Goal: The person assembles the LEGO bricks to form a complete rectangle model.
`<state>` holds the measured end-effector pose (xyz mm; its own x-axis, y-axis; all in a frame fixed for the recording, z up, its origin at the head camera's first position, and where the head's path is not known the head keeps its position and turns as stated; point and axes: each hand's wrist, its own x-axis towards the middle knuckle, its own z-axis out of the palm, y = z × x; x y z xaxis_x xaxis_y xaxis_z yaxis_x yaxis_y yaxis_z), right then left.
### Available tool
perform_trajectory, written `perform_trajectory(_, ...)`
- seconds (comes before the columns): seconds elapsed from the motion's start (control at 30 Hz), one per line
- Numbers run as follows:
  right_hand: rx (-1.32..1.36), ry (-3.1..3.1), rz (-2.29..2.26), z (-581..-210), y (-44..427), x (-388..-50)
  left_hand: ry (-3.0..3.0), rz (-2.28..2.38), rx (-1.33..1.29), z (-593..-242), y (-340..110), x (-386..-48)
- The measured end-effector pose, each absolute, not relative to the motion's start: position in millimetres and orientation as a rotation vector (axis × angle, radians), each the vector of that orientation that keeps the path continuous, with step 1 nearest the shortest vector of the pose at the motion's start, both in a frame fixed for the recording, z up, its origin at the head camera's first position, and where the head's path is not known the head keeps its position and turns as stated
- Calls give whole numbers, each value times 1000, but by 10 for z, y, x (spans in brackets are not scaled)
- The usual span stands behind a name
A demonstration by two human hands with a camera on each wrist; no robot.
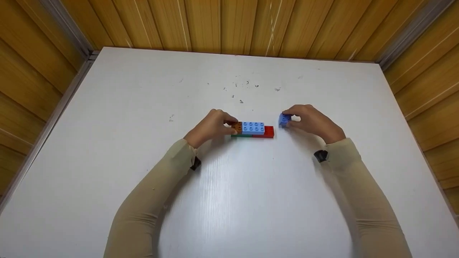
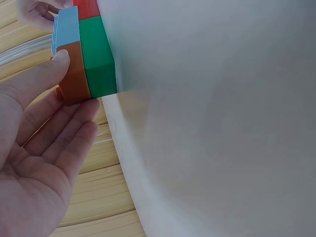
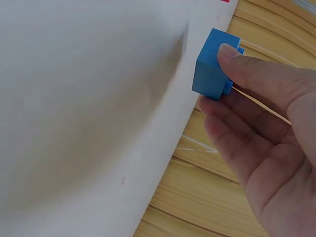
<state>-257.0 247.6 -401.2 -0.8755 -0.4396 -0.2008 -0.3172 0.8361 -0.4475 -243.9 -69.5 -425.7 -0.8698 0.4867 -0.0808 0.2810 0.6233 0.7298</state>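
On the table, a low stack of toy building bricks lies lengthwise: a light blue brick (image 1: 253,128) and a brown brick (image 2: 75,74) form the upper layer, above a green brick (image 2: 98,57) and a red brick (image 1: 269,132). My left hand (image 1: 214,125) pinches the brown brick at the stack's left end between thumb and fingers. The red brick's right end shows its bare studs. Just right of the stack, my right hand (image 1: 312,122) pinches a small blue brick (image 3: 213,64) between thumb and fingertips, apart from the stack.
The white table (image 1: 236,200) has dark scuff marks (image 1: 247,84) beyond the stack. Yellow wood-look panels (image 1: 236,27) stand behind the table and along both sides. A black strap piece (image 1: 321,156) sits at the right wrist.
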Motion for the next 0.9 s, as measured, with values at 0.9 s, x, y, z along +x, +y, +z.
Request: perform_trajectory(0.9,-815,2731,-557,-3908,2226,-2401,2580,1086,637,-4270,-689,-2444)
